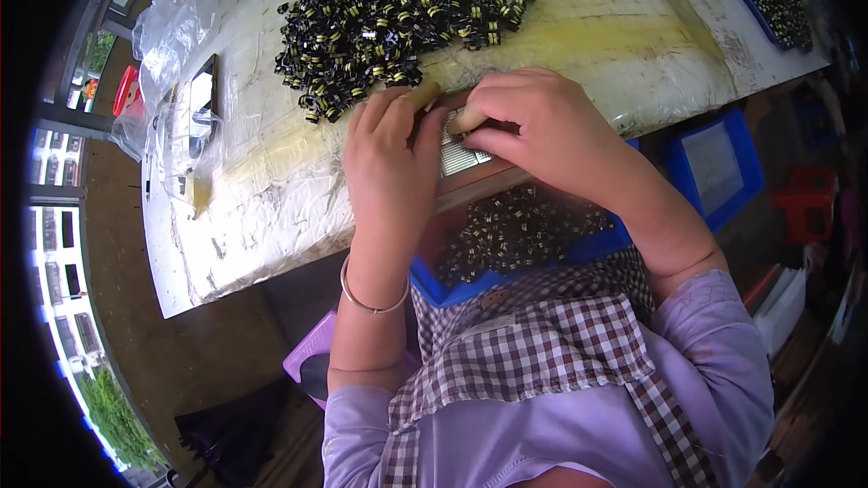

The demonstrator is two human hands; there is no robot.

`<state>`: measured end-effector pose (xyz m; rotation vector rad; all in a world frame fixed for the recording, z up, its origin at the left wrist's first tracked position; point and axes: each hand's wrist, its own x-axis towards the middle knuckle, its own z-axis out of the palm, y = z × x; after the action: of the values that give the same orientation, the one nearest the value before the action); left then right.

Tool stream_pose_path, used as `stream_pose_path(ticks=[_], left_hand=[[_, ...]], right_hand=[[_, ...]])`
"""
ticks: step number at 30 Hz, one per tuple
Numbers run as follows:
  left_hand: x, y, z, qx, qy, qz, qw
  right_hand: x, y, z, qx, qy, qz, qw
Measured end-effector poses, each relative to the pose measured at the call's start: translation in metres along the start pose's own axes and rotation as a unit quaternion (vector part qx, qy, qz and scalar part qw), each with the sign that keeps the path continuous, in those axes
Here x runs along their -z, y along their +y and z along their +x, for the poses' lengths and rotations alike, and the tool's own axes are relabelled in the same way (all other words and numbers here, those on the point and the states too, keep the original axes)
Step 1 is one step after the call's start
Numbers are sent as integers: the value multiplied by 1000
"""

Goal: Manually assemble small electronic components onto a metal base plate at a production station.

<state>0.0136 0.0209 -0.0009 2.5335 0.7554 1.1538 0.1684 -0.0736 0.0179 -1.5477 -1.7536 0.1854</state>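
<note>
Left hand point(391, 140): fingers curled loosely, steadying small metal grid plate point(458, 155) at table edge point(271, 217). Right hand point(542, 126): closed, pinching tan finger-cot tips over plate, apparently seating part. Pile of black-yellow components point(398, 9) just beyond; blue bin point(506, 258) below catches more.
</note>
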Motion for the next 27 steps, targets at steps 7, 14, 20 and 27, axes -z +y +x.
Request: stream_pose_path(ticks=[7,14,20,27], left_hand=[[2,1,-9,54,6,-41,998],[4,0,-15,43,19,-21,999],[3,0,-17,48,27,-18,998],[2,0,-17,35,44,-27,998]], right_hand=[[-5,4,-5,14,37,1,999],[-4,-1,-2,20,23,-9,999],[-8,-3,-6,-2,47,-19,999],[-5,3,-2,-26,24,50,998]])
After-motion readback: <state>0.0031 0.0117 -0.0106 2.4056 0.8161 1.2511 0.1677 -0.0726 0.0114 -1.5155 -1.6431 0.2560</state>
